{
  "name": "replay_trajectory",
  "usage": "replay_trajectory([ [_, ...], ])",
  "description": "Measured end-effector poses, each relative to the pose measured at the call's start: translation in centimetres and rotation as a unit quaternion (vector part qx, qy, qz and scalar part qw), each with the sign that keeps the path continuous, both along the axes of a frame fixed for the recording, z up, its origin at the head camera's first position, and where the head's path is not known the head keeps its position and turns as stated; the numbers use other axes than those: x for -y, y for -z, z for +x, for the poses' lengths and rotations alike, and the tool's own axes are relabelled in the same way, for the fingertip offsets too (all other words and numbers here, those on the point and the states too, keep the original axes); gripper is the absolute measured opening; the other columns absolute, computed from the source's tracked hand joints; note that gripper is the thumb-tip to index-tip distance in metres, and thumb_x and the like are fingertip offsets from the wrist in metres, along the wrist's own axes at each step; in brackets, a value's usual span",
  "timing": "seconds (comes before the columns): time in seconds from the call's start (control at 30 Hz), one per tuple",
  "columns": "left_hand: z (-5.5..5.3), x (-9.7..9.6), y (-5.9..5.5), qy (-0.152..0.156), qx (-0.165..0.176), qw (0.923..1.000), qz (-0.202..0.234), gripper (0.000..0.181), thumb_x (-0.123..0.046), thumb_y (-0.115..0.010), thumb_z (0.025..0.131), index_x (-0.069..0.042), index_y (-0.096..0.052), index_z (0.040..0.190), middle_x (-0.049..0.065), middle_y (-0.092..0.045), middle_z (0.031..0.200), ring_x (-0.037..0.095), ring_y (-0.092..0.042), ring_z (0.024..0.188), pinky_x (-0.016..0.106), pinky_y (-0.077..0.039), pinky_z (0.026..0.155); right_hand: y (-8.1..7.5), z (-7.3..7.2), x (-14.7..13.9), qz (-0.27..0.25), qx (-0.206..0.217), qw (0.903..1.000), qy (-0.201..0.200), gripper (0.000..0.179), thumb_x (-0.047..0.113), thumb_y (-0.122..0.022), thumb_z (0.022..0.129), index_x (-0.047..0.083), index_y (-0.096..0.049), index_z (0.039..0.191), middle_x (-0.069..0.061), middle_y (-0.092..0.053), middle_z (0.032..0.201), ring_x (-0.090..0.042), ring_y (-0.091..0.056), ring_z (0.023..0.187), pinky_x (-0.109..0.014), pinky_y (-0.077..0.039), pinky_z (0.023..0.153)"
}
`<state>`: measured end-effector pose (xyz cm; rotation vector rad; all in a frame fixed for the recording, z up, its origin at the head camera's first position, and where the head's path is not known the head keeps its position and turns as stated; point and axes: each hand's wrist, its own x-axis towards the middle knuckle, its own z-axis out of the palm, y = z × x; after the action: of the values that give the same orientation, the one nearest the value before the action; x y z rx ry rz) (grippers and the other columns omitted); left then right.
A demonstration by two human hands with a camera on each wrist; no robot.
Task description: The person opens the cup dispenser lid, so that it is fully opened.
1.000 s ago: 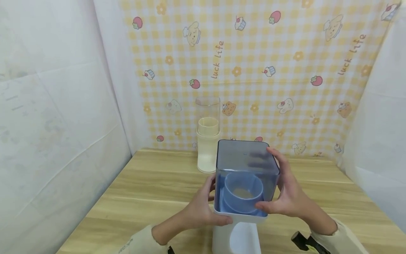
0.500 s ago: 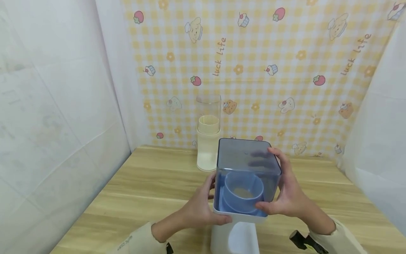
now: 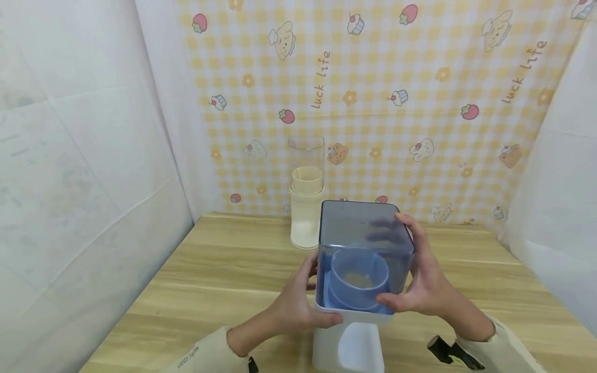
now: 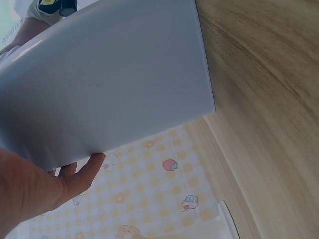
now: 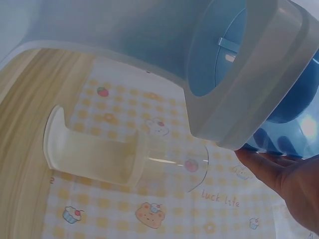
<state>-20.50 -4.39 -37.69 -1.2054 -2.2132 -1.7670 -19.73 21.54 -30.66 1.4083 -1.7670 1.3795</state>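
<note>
A white dispenser (image 3: 326, 342) stands upright at the table's front, with a smoky blue see-through square cover (image 3: 356, 223) on top. Through the cover shows a blue round collar (image 3: 359, 280). My left hand (image 3: 298, 303) grips the white body from the left just below the cover, thumb in front and fingers (image 4: 89, 172) behind. From the right my right hand (image 3: 426, 280) holds the cover, thumb on the front face and fingers at the far right edge. In the right wrist view, the dispenser's head (image 5: 234, 94) shows a round opening from below. Part of the right fingers is hidden behind the cover.
Behind the dispenser stands a cream cylindrical dispenser (image 3: 304, 220) with a clear tube on top. The wooden table (image 3: 210, 269) ends at a yellow checked cloth (image 3: 364, 119) at the back. White sheets (image 3: 79, 155) hang at both sides.
</note>
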Motion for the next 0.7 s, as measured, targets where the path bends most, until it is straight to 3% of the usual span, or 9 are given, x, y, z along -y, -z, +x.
replay_trajectory([
  [0.2,-0.09,0.01,0.11,0.001,-0.009,0.9999,0.005,0.104,-0.035,-0.085,0.068,-0.028,-0.027,0.153,0.001,-0.052,0.138,0.023,-0.055,0.122,0.035,-0.054,0.087,0.03,0.0,-0.06,0.003,0.008,1.0,0.005,0.119,0.027,-0.092,0.068,-0.007,-0.011,0.148,-0.018,-0.036,0.144,-0.025,-0.048,0.123,-0.026,-0.046,0.095],
  [0.43,0.01,0.23,-0.02,-0.014,0.01,0.9999,-0.001,0.103,-0.029,-0.086,0.067,-0.027,-0.029,0.152,0.0,-0.055,0.136,0.024,-0.055,0.122,0.034,-0.054,0.087,-0.05,-0.53,0.17,0.003,-0.015,0.9999,-0.006,0.116,0.03,-0.091,0.07,-0.01,-0.013,0.146,-0.017,-0.038,0.144,-0.024,-0.048,0.124,-0.026,-0.044,0.099],
  [0.7,-0.01,-0.08,-0.08,-0.017,-0.01,0.9998,0.004,0.099,-0.037,-0.084,0.068,-0.026,-0.031,0.151,0.001,-0.059,0.132,0.022,-0.059,0.117,0.034,-0.056,0.083,-0.16,-0.2,0.07,0.002,-0.026,0.9996,0.001,0.116,0.03,-0.092,0.069,-0.013,-0.014,0.143,-0.016,-0.039,0.144,-0.024,-0.048,0.123,-0.025,-0.043,0.098],
])
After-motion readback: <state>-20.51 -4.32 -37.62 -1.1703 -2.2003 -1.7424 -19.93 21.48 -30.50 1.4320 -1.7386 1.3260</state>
